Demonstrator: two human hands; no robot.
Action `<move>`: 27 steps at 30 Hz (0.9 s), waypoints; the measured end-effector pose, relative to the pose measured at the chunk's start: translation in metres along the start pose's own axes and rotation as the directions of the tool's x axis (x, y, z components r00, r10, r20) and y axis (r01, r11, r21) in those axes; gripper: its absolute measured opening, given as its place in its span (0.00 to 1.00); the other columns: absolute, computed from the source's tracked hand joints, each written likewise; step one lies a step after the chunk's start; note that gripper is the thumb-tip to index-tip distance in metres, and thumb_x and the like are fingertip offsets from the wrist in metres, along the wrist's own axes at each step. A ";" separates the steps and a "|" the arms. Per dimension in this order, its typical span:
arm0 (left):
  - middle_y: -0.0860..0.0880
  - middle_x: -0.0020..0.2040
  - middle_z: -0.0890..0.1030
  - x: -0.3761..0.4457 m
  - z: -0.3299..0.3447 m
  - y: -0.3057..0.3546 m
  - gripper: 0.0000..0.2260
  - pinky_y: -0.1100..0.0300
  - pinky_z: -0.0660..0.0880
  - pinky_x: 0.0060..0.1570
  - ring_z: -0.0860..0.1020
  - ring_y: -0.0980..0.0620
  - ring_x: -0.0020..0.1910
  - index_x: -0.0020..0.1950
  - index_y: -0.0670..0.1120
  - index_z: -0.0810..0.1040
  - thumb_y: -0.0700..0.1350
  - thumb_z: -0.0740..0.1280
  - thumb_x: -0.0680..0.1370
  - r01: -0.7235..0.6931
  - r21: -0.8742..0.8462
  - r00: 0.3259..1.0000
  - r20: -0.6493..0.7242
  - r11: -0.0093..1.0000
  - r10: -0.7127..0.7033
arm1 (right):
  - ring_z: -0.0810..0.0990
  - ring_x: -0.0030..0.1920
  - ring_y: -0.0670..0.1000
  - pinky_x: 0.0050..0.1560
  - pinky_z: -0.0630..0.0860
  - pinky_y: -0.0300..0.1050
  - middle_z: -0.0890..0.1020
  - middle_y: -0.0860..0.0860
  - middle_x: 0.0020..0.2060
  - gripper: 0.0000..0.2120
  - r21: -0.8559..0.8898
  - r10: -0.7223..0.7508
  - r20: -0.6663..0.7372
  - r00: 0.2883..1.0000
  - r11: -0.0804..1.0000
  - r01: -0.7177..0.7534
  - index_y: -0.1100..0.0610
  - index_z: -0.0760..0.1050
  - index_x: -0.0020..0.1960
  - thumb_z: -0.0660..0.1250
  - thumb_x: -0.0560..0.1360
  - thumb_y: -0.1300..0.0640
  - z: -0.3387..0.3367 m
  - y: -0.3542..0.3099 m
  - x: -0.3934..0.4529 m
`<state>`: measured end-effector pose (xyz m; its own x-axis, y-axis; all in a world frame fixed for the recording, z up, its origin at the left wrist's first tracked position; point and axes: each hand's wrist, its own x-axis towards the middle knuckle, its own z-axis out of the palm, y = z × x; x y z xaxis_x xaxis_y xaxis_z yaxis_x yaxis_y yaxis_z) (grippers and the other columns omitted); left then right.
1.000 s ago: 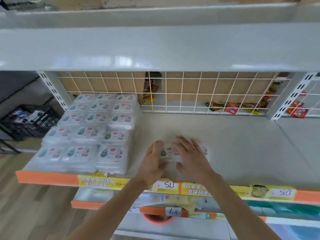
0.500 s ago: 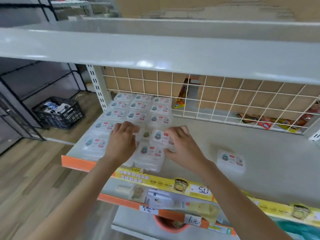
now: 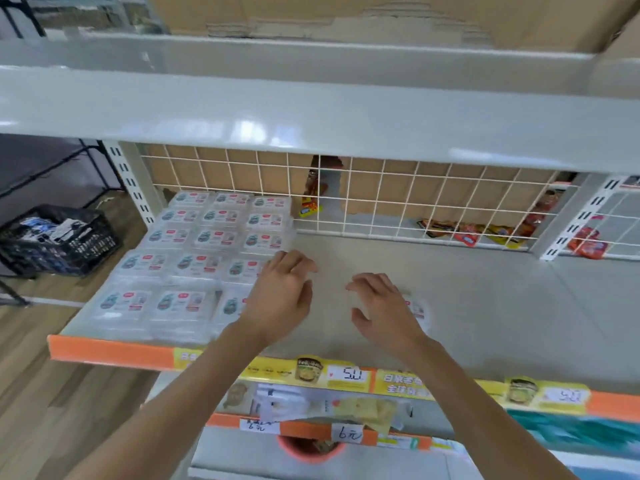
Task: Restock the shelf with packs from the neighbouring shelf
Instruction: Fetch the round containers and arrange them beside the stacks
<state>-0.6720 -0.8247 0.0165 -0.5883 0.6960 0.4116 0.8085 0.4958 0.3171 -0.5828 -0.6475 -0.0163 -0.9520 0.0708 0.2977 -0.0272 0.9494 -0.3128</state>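
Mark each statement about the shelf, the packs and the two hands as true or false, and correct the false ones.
1. The stacked packs fill the left part of the shelf. True.
2. The left hand holds a pack up in the air. False: it holds nothing and hovers at the right edge of the stack.
3. A single pack lies apart from the stack, partly hidden by the right hand. True.
4. A solid metal panel closes the back of the shelf. False: a white wire grid does.
5. A dark crate stands on the floor to the left. True.
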 end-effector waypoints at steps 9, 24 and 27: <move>0.46 0.64 0.70 0.021 0.076 0.056 0.21 0.54 0.67 0.61 0.68 0.46 0.63 0.67 0.43 0.67 0.47 0.63 0.75 -0.087 0.061 0.944 0.325 0.994 0.063 | 0.64 0.59 0.55 0.60 0.64 0.44 0.65 0.54 0.63 0.29 -0.044 0.337 0.248 0.908 0.941 -0.337 0.54 0.60 0.70 0.66 0.72 0.54 -0.022 0.070 -0.043; 0.44 0.56 0.76 -0.034 -0.058 -0.017 0.28 0.63 0.66 0.53 0.69 0.51 0.54 0.62 0.41 0.74 0.47 0.72 0.64 0.029 0.021 1.000 0.002 0.999 -0.029 | 0.74 0.55 0.57 0.54 0.75 0.55 0.75 0.56 0.57 0.19 0.020 -0.207 -0.006 0.978 0.978 0.207 0.61 0.71 0.62 0.65 0.71 0.63 -0.013 -0.034 0.009; 0.44 0.56 0.72 -0.059 -0.094 -0.054 0.29 0.67 0.66 0.51 0.73 0.48 0.52 0.64 0.42 0.73 0.42 0.76 0.65 0.128 0.081 0.991 0.024 0.988 -0.130 | 0.72 0.56 0.55 0.53 0.75 0.51 0.75 0.54 0.57 0.18 0.005 -0.264 -0.018 0.964 0.964 0.264 0.59 0.73 0.60 0.65 0.71 0.62 0.001 -0.073 0.027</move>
<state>-0.6827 -0.9411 0.0553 -0.6882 0.6375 0.3464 0.7251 0.6214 0.2968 -0.6066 -0.7155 0.0139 -0.9052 -0.1768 0.3864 -0.2792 0.9329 -0.2274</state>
